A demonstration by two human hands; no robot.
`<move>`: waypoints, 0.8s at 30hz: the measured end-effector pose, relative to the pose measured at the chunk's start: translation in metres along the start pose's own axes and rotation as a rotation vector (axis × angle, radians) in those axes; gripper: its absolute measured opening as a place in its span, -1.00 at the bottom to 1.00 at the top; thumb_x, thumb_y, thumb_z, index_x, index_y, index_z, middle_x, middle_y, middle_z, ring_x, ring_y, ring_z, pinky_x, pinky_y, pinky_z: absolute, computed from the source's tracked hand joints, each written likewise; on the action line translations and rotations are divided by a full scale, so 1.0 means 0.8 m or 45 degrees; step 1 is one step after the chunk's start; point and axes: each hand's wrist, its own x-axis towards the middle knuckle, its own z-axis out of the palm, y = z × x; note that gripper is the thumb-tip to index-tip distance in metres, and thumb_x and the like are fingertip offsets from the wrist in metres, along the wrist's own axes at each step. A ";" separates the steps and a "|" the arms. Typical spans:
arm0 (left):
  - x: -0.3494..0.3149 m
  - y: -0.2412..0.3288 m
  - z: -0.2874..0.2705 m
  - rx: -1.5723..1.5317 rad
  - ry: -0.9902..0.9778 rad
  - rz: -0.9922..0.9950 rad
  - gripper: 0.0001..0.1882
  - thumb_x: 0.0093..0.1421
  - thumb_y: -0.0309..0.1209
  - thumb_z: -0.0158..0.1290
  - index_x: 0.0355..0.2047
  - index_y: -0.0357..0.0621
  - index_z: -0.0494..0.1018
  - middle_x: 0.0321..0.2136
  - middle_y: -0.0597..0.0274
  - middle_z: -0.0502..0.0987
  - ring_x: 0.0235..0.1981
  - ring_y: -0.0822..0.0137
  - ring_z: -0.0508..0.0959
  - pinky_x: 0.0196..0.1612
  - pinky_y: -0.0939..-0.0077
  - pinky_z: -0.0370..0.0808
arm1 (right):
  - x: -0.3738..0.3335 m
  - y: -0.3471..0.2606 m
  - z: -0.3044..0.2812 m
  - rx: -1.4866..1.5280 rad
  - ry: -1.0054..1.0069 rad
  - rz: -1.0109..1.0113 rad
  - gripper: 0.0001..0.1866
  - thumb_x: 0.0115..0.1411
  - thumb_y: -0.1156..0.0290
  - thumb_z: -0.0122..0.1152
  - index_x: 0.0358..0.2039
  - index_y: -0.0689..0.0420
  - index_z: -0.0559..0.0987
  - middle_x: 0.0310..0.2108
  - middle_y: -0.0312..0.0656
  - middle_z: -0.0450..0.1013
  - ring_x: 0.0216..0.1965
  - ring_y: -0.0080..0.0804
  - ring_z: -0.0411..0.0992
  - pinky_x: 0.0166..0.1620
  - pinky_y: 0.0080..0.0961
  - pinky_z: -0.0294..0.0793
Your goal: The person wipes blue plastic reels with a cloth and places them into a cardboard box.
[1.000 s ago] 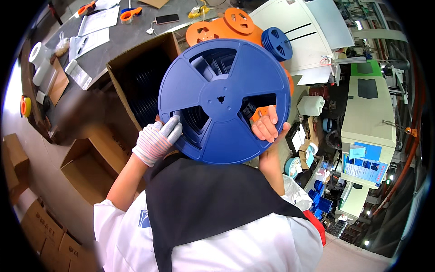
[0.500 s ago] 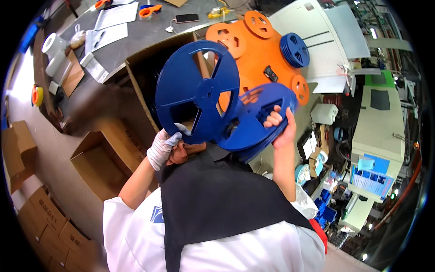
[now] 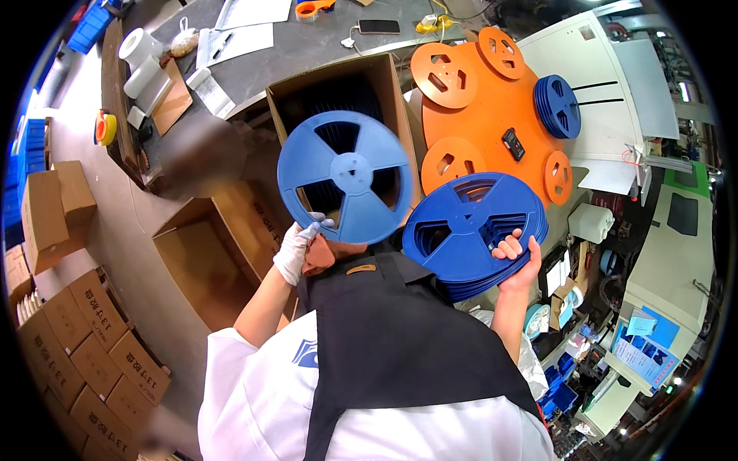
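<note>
L hand (image 3: 294,252), gloved: grip closed on the lower-left rim of a single blue reel (image 3: 352,174), held up approx face-on to the cam, in front of an open carton (image 3: 394,84) w/ dark reels inside. Can't really tell how the fingers sit behind the rim, view's poor there.

R hand (image 3: 521,265), bare: grip clamped on the right side of a stack of blue reels (image 3: 461,223), fingers hooked thru a cutout in the top one. Stack is tilted, just right of the single reel, in front of the black apron (image 3: 407,338).

Behind the stack: big orange plate (image 3: 484,115) carrying orange discs (image 3: 443,75), a small black gadget (image 3: 513,144) and another blue reel pack (image 3: 557,107) at its right edge, next to a white panel (image 3: 580,58).

Bench (image 3: 323,50) at top: phone (image 3: 379,27), papers (image 3: 246,46), pen (image 3: 223,46). Floor, left: empty-looking box (image 3: 196,261) plus stacked cartons (image 3: 96,357).
</note>
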 end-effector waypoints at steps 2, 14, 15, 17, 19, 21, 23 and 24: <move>0.019 -0.008 0.000 0.012 0.218 0.055 -0.84 0.19 -0.56 0.01 -0.20 -0.23 0.40 -0.34 0.17 0.54 -0.35 0.40 0.51 -0.23 0.51 0.47 | 0.000 0.000 -0.003 0.014 -0.013 0.020 -0.70 0.21 0.20 0.00 -0.23 0.18 0.44 -0.61 -0.40 0.23 -0.58 -0.59 0.22 -0.35 -0.53 0.26; 0.202 -0.019 -0.033 0.519 0.668 0.158 -0.89 0.16 -0.50 -0.02 -0.28 -0.12 0.38 -0.45 0.26 0.47 -0.45 0.35 0.44 -0.34 0.43 0.41 | -0.047 -0.006 -0.025 -0.012 0.150 -0.112 -0.70 0.20 0.19 -0.02 -0.22 0.16 0.47 -0.59 -0.37 0.24 -0.55 -0.54 0.22 -0.34 -0.48 0.27; 0.211 -0.010 -0.025 0.509 0.633 0.164 -0.89 0.15 -0.51 -0.02 -0.28 -0.13 0.37 -0.43 0.23 0.47 -0.46 0.35 0.43 -0.34 0.42 0.41 | -0.053 -0.007 -0.028 -0.006 0.165 -0.139 -0.70 0.20 0.20 -0.02 -0.22 0.16 0.47 -0.59 -0.37 0.24 -0.55 -0.54 0.23 -0.34 -0.48 0.27; 0.216 0.009 0.004 0.445 0.692 0.048 -0.88 0.16 -0.52 -0.03 -0.27 -0.13 0.37 -0.44 0.21 0.46 -0.47 0.35 0.42 -0.36 0.41 0.40 | -0.063 -0.006 -0.030 -0.008 0.210 -0.164 -0.70 0.19 0.20 -0.02 -0.22 0.16 0.47 -0.59 -0.37 0.24 -0.56 -0.54 0.22 -0.35 -0.48 0.26; 0.232 0.002 0.002 0.453 0.677 0.029 -0.85 0.18 -0.52 -0.05 -0.22 -0.13 0.36 -0.45 0.21 0.45 -0.48 0.34 0.42 -0.38 0.40 0.40 | -0.070 -0.004 -0.033 -0.003 0.254 -0.189 -0.70 0.19 0.20 -0.02 -0.23 0.16 0.47 -0.60 -0.37 0.24 -0.56 -0.53 0.22 -0.35 -0.48 0.26; 0.252 -0.011 -0.016 0.461 0.671 0.015 -0.82 0.19 -0.53 -0.06 -0.18 -0.13 0.35 -0.46 0.20 0.44 -0.48 0.34 0.41 -0.40 0.39 0.39 | -0.074 -0.002 -0.031 -0.002 0.257 -0.192 -0.70 0.19 0.20 -0.01 -0.23 0.15 0.47 -0.60 -0.37 0.24 -0.57 -0.53 0.22 -0.35 -0.48 0.26; 0.269 -0.025 -0.040 0.474 0.700 -0.208 -0.64 0.19 -0.52 -0.06 0.02 -0.10 0.25 -0.46 0.19 0.44 -0.50 0.33 0.40 -0.45 0.38 0.38 | -0.075 0.000 -0.028 0.006 0.259 -0.180 -0.71 0.18 0.20 0.00 -0.23 0.15 0.47 -0.61 -0.37 0.24 -0.57 -0.53 0.22 -0.35 -0.49 0.26; 0.268 -0.027 -0.052 0.350 0.565 -0.368 -0.38 0.25 -0.43 -0.10 0.26 -0.07 -0.10 -0.15 -0.03 0.44 -0.30 0.01 0.50 -0.37 0.11 0.45 | -0.072 0.002 -0.024 0.022 0.250 -0.178 -0.71 0.17 0.21 0.01 -0.22 0.16 0.46 -0.61 -0.37 0.24 -0.57 -0.53 0.22 -0.37 -0.49 0.25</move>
